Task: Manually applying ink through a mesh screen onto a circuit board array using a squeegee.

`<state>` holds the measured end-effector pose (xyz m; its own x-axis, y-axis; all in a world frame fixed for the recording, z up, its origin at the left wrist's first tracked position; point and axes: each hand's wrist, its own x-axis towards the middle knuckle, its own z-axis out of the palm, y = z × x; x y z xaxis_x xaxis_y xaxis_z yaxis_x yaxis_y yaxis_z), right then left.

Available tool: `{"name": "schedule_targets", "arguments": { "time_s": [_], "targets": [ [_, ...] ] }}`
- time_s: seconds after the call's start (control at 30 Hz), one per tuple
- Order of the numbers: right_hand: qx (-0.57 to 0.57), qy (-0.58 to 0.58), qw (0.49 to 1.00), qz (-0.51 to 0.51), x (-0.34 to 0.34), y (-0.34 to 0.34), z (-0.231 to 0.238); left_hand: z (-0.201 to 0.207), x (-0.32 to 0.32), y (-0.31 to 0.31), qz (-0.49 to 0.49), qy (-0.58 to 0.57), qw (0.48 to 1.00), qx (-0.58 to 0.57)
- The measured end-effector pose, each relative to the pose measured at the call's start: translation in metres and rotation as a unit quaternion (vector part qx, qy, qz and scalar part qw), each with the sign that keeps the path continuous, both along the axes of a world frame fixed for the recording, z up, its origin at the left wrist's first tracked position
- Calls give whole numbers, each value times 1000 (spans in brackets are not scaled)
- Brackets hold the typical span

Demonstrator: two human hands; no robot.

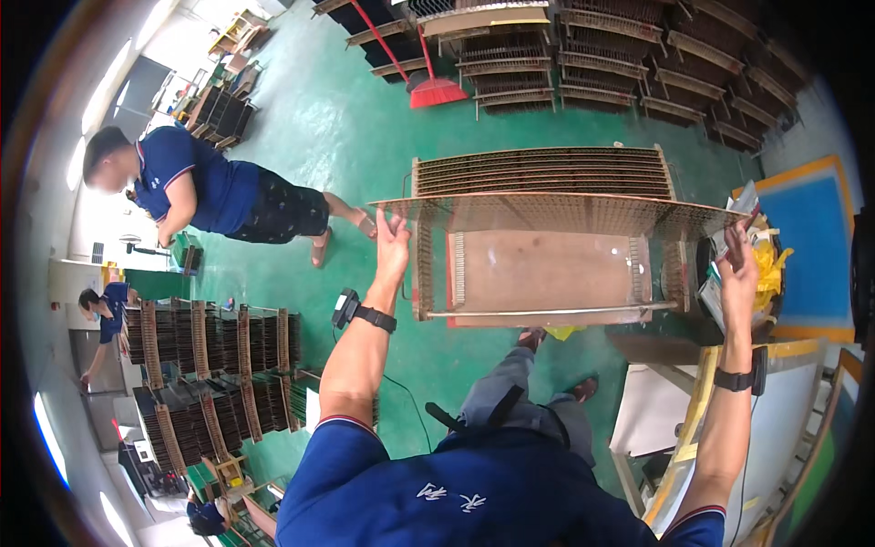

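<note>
My left hand (393, 242) is closed on the left end of a long, thin brown panel (565, 212) covered in rows of small marks, perhaps a circuit board panel. At its other end, my right hand (738, 269) grips the right edge. The panel stands tilted on edge, spanning a slotted rack (422, 273) in front of me. Several similar panels (542, 173) stand in the rack's far part, parallel to one another. Its near part shows a bare brown base (547, 269) between toothed side rails. Whether the held panel touches the rack's slots I cannot tell.
Beside my right hand stands a bin with yellow plastic (773, 269), near a blue board with an orange border (807, 255). Loaded racks (506, 68) line the far side, by a red dustpan (437, 91). More racks (200, 342) and a standing person (214, 187) are at left.
</note>
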<state>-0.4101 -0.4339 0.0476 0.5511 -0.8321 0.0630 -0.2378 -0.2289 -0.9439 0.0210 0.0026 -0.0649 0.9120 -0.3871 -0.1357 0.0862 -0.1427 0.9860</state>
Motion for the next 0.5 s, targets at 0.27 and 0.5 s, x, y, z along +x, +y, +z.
{"name": "schedule_targets", "arguments": {
  "time_s": [0.27, 0.5],
  "targets": [
    [-22, 17, 998, 59, 20, -18, -46, -49, 45, 26, 4, -168, 957, 235],
    [16, -11, 996, 82, 41, -43, -52, 18, 11, -23, 146, 21, 988, -40]
  ]
}}
